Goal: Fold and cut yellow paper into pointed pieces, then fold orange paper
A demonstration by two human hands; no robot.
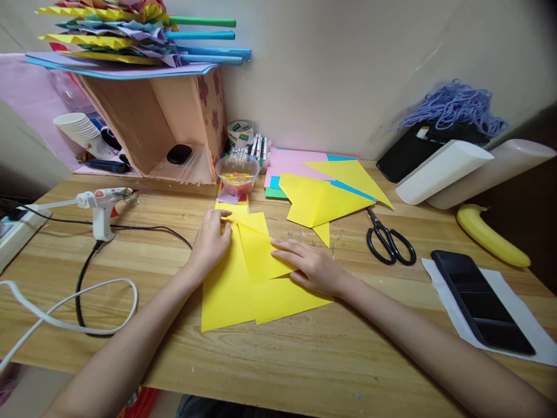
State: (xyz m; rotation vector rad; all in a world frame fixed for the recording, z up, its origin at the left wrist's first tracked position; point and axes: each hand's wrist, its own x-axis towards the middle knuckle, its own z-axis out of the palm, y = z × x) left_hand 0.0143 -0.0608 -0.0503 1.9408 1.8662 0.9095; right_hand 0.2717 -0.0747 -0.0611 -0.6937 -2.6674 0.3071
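A sheet of yellow paper point(226, 296) lies on the table in front of me, with a folded yellow flap point(263, 255) over its middle. My left hand point(211, 241) is closed at the upper left edge of the paper, thumb and fingers pinching there. From the right, my right hand point(311, 264) holds the flap's right corner, fingers along its edge and thumb lower down. Part of the sheet is hidden beneath the flap and the hands. Behind it, more cut yellow paper point(324, 200) rests on a stack of coloured sheets point(296, 162).
Black-handled scissors point(389, 241), a phone point(483, 302) and a banana point(491, 235) lie to the right. A glue gun point(102, 212) with looping cables stands left. Behind are a plastic bowl point(237, 174), markers point(261, 148), a cardboard box point(211, 116) and paper rolls point(444, 171).
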